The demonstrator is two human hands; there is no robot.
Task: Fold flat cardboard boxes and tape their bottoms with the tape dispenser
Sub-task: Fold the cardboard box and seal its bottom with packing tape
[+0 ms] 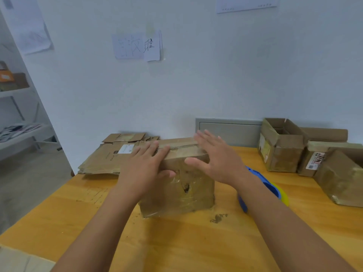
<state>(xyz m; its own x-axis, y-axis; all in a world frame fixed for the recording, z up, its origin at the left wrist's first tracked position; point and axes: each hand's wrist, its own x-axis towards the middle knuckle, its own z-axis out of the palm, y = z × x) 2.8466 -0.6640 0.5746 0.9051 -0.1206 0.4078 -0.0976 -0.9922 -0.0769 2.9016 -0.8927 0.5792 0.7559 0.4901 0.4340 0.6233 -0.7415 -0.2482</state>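
Observation:
A folded brown cardboard box (188, 195) stands on the wooden table (176, 242), its taped flaps facing up. My left hand (145, 165) lies flat on the box's top left edge, fingers straight, thumb against the front face. My right hand (218, 160) hovers over the top right, fingers spread and straight. A blue and yellow tape dispenser (273, 189) lies on the table right of the box, partly hidden by my right forearm. A stack of flat cardboard boxes (106, 158) lies at the back left.
Several assembled boxes (282, 148) stand along the back right by the wall. A grey panel (229, 130) is set in the wall behind the box. White shelves (17, 132) stand off to the left, beyond the table's left edge.

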